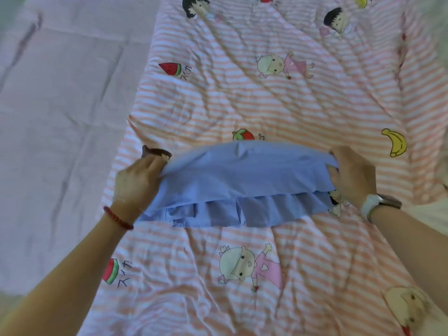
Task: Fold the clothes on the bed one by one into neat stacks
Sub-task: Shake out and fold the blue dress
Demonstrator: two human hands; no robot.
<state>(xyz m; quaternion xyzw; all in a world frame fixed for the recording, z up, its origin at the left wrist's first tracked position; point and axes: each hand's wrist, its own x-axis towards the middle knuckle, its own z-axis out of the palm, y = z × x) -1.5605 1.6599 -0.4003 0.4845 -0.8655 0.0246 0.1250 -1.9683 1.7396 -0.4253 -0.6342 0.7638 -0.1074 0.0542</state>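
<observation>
A light blue garment [244, 180] lies across the middle of the striped cartoon quilt [278, 98], folded into a wide band with lower layers showing along its near edge. My left hand [138, 178] grips its left end, fingers curled into the cloth. My right hand [351, 173] grips its right end the same way. The upper layer is lifted slightly off the layers beneath. A red bead bracelet is on my left wrist and a white watch on my right.
The pink and white striped quilt covers most of the bed. A plain pale pink sheet [60, 105] lies to the left. A white edge of fabric [426, 214] shows at the far right.
</observation>
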